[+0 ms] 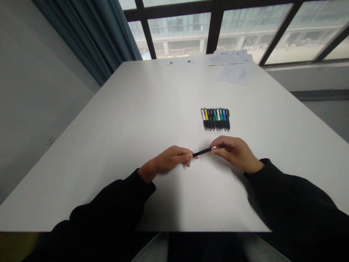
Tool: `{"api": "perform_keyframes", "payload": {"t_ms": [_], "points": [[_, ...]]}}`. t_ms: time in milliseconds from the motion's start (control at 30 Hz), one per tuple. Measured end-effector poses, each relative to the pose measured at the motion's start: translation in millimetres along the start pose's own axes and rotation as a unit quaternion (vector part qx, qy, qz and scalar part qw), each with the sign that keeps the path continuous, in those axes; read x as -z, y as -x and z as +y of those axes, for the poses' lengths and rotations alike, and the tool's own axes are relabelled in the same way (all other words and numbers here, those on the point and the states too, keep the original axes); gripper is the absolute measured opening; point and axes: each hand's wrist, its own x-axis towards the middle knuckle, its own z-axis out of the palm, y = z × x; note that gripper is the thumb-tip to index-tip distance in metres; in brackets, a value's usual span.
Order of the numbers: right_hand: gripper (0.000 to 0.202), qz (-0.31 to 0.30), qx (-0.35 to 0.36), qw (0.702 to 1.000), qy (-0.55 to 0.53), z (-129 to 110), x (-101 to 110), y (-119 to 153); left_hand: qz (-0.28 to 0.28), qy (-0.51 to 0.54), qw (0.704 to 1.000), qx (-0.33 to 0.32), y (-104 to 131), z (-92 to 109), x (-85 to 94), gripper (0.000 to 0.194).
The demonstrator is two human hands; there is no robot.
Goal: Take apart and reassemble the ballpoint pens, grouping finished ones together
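Note:
A black pen [202, 151] with a silvery tip is held above the white table, slanting up toward the right. My left hand [174, 159] is closed on its left end, thumb on top. At the silvery end, my right hand [231, 151] pinches the pen between thumb and fingertips. Just beyond my hands lies a row of pens [216, 119], side by side, with white, yellow, black, green and blue barrels. Their dark grips and tips point toward me. The pen's left end is hidden in my left hand.
The white table [136, 120] stretches toward the window [180, 34]. Printed papers [234, 72] lie at its far right. Two small round fittings [189, 62] sit near the far edge. A blue-grey curtain [95, 32] hangs at the left, by the grey wall [40, 72].

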Motion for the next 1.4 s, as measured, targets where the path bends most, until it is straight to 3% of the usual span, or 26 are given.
{"api": "perform_keyframes", "payload": {"t_ms": [67, 200, 367, 533, 667, 833, 1000, 1167, 1267, 1367, 1400], "points": [[0.024, -0.012, -0.005, 0.999, 0.033, -2, -1, -1, 0.007, -0.009, 1.000, 0.010, 0, 0, -0.2, 0.034], [0.047, -0.067, -0.032, 0.994, 0.078, -5, 0, -2, 0.018, -0.034, 0.999, 0.024, -1, 0, -1.9, 0.031], [0.029, -0.048, -0.059, 0.997, 0.023, -5, 2, 0, 0.026, -0.036, 0.999, 0.021, -1, 1, -2.5, 0.031], [0.049, -0.094, -0.103, 0.989, 0.045, -4, 3, 1, 0.023, -0.040, 0.999, 0.022, 0, 0, -2.7, 0.030], [0.035, -0.087, -0.090, 0.992, 0.017, -6, 3, 0, 0.027, -0.037, 0.999, 0.018, 0, -1, -2.7, 0.031], [0.053, -0.116, -0.119, 0.985, 0.055, -7, 4, 1, 0.016, -0.025, 0.999, 0.023, 0, 1, -2.0, 0.031], [0.039, -0.123, -0.068, 0.989, 0.055, -12, 4, -1, 0.004, -0.023, 0.999, 0.023, 0, 2, -1.9, 0.034], [0.047, -0.141, -0.098, 0.983, 0.070, -14, -1, -1, 0.003, -0.043, 0.999, 0.020, 1, 2, -0.6, 0.029], [0.051, -0.099, -0.143, 0.985, 0.010, -8, 2, -1, 0.025, 0.067, 0.997, 0.011, 0, -4, 4.0, 0.036], [0.054, 0.006, -0.197, 0.974, -0.111, 0, 2, -1, 0.072, 0.254, 0.962, -0.061, -6, -12, 6.3, 0.067], [0.054, 0.033, -0.214, 0.963, -0.159, 1, 0, -1, 0.096, 0.290, 0.949, -0.078, -10, -13, 5.3, 0.068]]}}
